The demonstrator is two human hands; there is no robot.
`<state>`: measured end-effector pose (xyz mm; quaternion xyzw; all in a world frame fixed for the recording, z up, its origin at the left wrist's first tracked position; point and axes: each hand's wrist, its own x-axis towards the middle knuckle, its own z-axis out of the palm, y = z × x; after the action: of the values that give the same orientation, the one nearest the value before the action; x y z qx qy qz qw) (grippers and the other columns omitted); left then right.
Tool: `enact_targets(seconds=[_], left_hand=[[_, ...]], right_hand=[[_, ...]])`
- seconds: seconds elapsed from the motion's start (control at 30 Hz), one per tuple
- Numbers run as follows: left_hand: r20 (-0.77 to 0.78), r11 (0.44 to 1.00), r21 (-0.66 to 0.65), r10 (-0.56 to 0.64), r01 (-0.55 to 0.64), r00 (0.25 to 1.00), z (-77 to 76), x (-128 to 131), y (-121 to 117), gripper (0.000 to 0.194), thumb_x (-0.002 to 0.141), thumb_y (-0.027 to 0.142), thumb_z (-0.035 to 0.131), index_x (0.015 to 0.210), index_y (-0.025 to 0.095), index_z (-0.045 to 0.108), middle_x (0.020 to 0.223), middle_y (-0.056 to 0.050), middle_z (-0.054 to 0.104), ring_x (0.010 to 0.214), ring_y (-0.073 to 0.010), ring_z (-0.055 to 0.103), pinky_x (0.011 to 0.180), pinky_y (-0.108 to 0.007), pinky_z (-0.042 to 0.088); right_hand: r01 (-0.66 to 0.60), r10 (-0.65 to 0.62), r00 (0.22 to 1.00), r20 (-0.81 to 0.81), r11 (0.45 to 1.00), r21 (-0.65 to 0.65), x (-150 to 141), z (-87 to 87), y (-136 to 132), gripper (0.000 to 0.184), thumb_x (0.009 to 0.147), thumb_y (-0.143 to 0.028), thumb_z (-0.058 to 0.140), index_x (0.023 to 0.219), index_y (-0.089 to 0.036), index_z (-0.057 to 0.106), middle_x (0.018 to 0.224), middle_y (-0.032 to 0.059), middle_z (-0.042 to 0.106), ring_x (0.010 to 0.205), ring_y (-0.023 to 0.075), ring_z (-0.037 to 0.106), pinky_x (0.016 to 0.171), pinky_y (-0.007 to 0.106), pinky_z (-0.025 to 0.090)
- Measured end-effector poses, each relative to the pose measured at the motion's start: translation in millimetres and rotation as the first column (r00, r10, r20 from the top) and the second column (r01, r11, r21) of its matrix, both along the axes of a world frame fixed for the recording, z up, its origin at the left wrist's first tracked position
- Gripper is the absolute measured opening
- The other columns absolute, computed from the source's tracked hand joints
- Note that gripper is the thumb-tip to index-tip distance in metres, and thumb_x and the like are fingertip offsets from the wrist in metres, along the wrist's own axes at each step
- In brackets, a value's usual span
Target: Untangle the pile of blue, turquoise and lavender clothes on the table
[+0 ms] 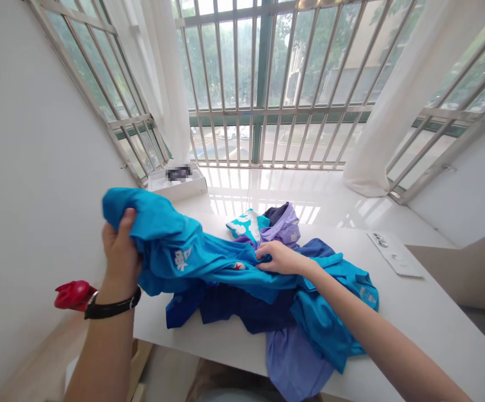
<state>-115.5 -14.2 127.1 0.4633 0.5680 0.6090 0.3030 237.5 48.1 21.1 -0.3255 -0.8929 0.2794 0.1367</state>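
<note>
Bright blue, soft fabric garment (pixel 215 254) with a white emblem (pixel 181 259) and a small red star (pixel 239 266) was held stretched out above the near part of a smooth white table (pixel 430 329). Its left end was gripped and raised by the left hand (pixel 119 245), the thumb laid over the near side and the fingers clamped on the cloth, their tips hidden behind it. Farther right, a fold was pinched by the right hand (pixel 279 258), its thumb and fingers closed on the fabric. A black strap (pixel 112 306) was worn on the left wrist, beside which a red object (pixel 72 295) was partly hidden. Beneath the garment, dark navy cloth (pixel 246 310) was crumpled on the tabletop, and pale lavender cloth (pixel 296 363) was draped over the near edge. A second blue garment (pixel 323 324) was heaped under the right forearm. Behind the right hand, a purple garment (pixel 286 229) was bunched beside turquoise-and-white patterned cloth (pixel 246 224). A shallow white box (pixel 183 194) was seen at the far left, and a flat white package (pixel 395 255) at the right.
</note>
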Motion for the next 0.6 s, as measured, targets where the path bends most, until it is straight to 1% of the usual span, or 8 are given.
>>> enact_targets(seconds=[0.07, 0.13, 0.2, 0.27, 0.33, 0.43, 0.5, 0.6], left_hand=[[-0.165, 0.998, 0.012, -0.052, 0.054, 0.985, -19.2, 17, 6, 0.044, 0.075, 0.067, 0.066, 0.096, 0.029, 0.069, 0.088, 0.0, 0.075, 0.09, -0.0305, 0.068, 0.08, -0.043, 0.057], [-0.354, 0.956, -0.135, -0.293, 0.262, 0.888, -51.8, 42, 9, 0.037, 0.081, 0.057, 0.065, 0.097, 0.023, 0.071, 0.092, -0.002, 0.074, 0.09, -0.028, 0.068, 0.086, -0.041, 0.055], [-0.507, 0.898, -0.21, -0.437, 0.386, 0.743, -91.0, 67, 7, 0.032, 0.087, 0.049, 0.06, 0.095, 0.02, 0.071, 0.098, -0.007, 0.072, 0.095, -0.0281, 0.066, 0.09, -0.042, 0.052], [-0.64, 0.904, -0.224, -0.417, 0.363, 0.645, -127.1, 84, 2, 0.032, 0.085, 0.046, 0.064, 0.1, 0.018, 0.069, 0.109, -0.011, 0.069, 0.106, -0.032, 0.062, 0.094, -0.047, 0.049], [-0.685, 0.938, -0.19, -0.338, 0.289, 0.645, -151.0, 91, -2, 0.037, 0.085, 0.045, 0.064, 0.11, 0.017, 0.065, 0.121, -0.014, 0.063, 0.118, -0.0334, 0.057, 0.1, -0.05, 0.046], [-0.648, 0.975, -0.072, -0.205, 0.209, 0.733, -155.8, 87, 2, 0.041, 0.09, 0.045, 0.059, 0.121, 0.018, 0.058, 0.132, -0.014, 0.055, 0.128, -0.0299, 0.05, 0.107, -0.049, 0.042], [-0.616, 0.985, -0.004, -0.137, 0.171, 0.776, -141.6, 88, 12, 0.039, 0.092, 0.044, 0.058, 0.121, 0.018, 0.057, 0.131, -0.014, 0.055, 0.129, -0.029, 0.049, 0.109, -0.049, 0.04], [-0.571, 0.971, 0.037, -0.172, 0.234, 0.803, -105.8, 109, 28, 0.038, 0.091, 0.041, 0.06, 0.122, 0.019, 0.056, 0.129, -0.014, 0.057, 0.127, -0.0295, 0.051, 0.109, -0.051, 0.04]], right_hand=[[-0.009, 0.012, 0.999, 0.037, 0.997, -0.083, -4, 10.4, 9, 0.031, 0.085, -0.051, 0.064, 0.08, -0.023, 0.075, 0.08, -0.0004, 0.073, 0.074, 0.0185, 0.067, 0.067, 0.026, 0.049], [0.188, -0.183, 0.98, 0.074, 0.981, -0.055, -10, 13.4, 32, 0.032, 0.089, -0.049, 0.058, 0.082, -0.022, 0.074, 0.084, 0.0003, 0.074, 0.079, 0.0184, 0.067, 0.07, 0.025, 0.05], [0.424, -0.426, 0.903, 0.062, 0.905, 0.039, -16, 9.3, 59, 0.029, 0.093, -0.041, 0.053, 0.096, -0.02, 0.073, 0.101, 0.0059, 0.074, 0.095, 0.0215, 0.066, 0.081, 0.028, 0.049], [0.554, -0.559, 0.827, 0.057, 0.828, 0.085, -22, 0.9, 84, 0.029, 0.091, -0.035, 0.057, 0.108, -0.015, 0.069, 0.112, 0.0131, 0.071, 0.106, 0.0263, 0.063, 0.087, 0.033, 0.048], [0.634, -0.641, 0.765, 0.062, 0.766, 0.107, -27, -6.7, 98, 0.028, 0.085, -0.034, 0.064, 0.104, -0.013, 0.07, 0.105, 0.0159, 0.072, 0.103, 0.0291, 0.064, 0.084, 0.035, 0.048], [0.684, -0.69, 0.724, -0.009, 0.715, 0.145, -33, -4.5, 101, 0.019, 0.088, -0.032, 0.061, 0.09, -0.016, 0.072, 0.091, 0.0129, 0.074, 0.096, 0.0274, 0.065, 0.083, 0.034, 0.048], [0.695, -0.689, 0.717, -0.108, 0.694, 0.186, -35, 11.9, 93, 0.027, 0.096, -0.034, 0.051, 0.093, -0.019, 0.073, 0.095, 0.011, 0.074, 0.103, 0.026, 0.062, 0.089, 0.034, 0.047], [0.72, -0.632, 0.69, -0.353, 0.647, 0.249, -31, 59.4, 69, 0.038, 0.101, -0.043, 0.039, 0.106, -0.022, 0.071, 0.104, 0.0085, 0.071, 0.109, 0.0235, 0.059, 0.094, 0.033, 0.046]])
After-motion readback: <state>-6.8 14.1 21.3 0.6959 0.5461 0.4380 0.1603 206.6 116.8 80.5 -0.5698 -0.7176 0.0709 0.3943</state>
